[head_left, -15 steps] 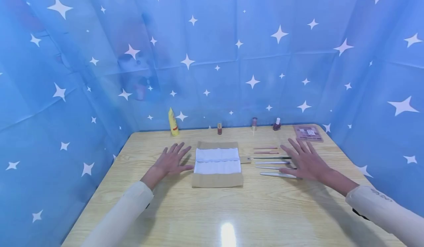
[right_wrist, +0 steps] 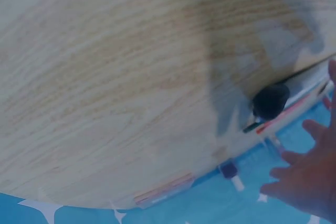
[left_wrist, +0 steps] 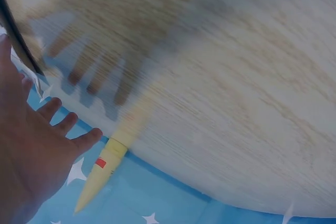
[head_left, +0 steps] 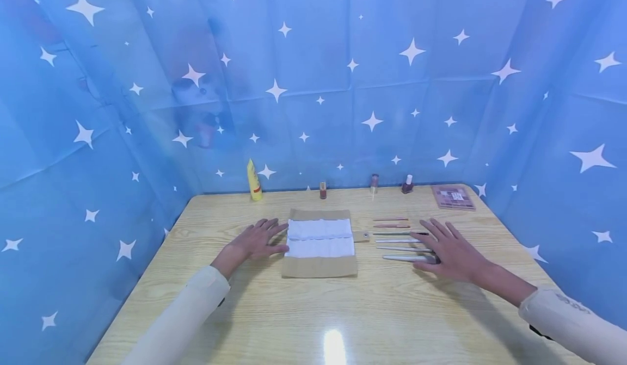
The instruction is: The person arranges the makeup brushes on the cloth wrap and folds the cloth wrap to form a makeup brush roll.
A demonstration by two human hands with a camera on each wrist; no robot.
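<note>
right hand (head_left: 455,253) has drawn back slightly, left hand (head_left: 252,241) edges toward roll (head_left: 319,247) | both: fingers straight, spread, nothing gripped | left: beside roll's left edge, contact unclear | right: at right ends of brushes (head_left: 404,258) | roll: unfolded on table (head_left: 274,316), left of brushes

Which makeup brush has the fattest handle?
The thick, pale-handled brush, frontmost in the row by the right hand. The other brushes, pink, dark or pale, have slimmer handles and lie farther back.
</note>
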